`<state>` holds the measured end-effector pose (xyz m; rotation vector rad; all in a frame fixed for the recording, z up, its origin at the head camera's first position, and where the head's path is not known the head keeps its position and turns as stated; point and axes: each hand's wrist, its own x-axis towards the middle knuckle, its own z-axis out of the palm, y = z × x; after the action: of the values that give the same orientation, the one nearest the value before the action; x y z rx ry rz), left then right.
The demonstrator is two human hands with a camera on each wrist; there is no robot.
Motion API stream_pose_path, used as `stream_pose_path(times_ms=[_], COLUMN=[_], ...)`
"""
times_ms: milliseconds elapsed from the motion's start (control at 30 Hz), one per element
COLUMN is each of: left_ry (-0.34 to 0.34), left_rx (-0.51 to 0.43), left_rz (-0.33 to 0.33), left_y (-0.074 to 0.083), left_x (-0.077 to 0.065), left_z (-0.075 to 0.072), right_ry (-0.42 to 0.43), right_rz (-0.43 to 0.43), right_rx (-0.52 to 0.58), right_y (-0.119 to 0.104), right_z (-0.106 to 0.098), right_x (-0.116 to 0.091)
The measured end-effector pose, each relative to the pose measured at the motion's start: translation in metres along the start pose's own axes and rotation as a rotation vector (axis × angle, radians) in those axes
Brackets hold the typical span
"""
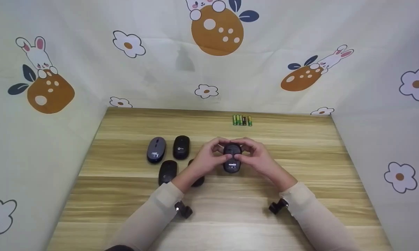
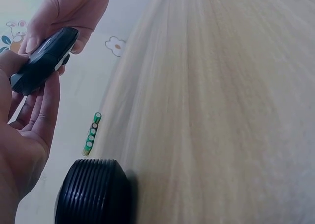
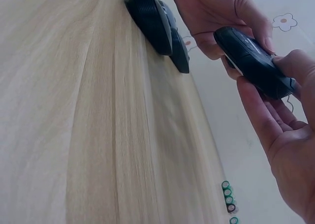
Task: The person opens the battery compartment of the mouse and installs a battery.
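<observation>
A black computer mouse (image 1: 232,164) is held up between both hands, its labelled underside turned toward the head camera. My left hand (image 1: 209,155) grips its left side, thumb on the underside and fingers behind. On the opposite side my right hand (image 1: 257,157) grips it the same way, its thumb close to the left one. Both wrist views show the mouse (image 2: 44,61) (image 3: 253,61) edge-on, raised off the table. The side facing away from the head camera is mostly hidden by the fingers.
Left of the hands lie a grey mouse (image 1: 156,150) and black mice (image 1: 181,147) (image 1: 168,172), one more (image 1: 197,181) partly under the left forearm. Several green batteries (image 1: 242,120) line the back of the wooden table (image 1: 300,139). Patterned cloth walls (image 1: 160,76) enclose it.
</observation>
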<state>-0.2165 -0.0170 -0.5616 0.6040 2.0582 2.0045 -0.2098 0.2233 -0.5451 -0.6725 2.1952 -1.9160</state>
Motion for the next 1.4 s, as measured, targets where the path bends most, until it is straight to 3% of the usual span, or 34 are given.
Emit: stream_pose_path(times_ms=[367,833,1133,1400], left_ry=[-0.011,0.006,0.011,0.018], left_rx=[-0.004,0.026,0.028,0.046], left_rz=[-0.023,-0.039,-0.069,-0.075], left_y=[-0.0010,-0.0027,-0.0040,-0.0026], left_x=[0.0003,0.0024,0.0039,0.0031], left_z=[-0.0013,-0.0012,-0.0011,-0.0011], right_ry=[0.026,0.167,0.218,0.263], right_rz=[0.030,-0.136,-0.041,-0.007], right_rx=[-0.028,-0.115,-0.106,0.011], right_y=[-0.0029,0.0015,-0.0029,-0.0034], right_z=[-0.0015,0.0000,0.0026,0.0002], right_x=[0.0014,0.0035,0.0025,0.0049])
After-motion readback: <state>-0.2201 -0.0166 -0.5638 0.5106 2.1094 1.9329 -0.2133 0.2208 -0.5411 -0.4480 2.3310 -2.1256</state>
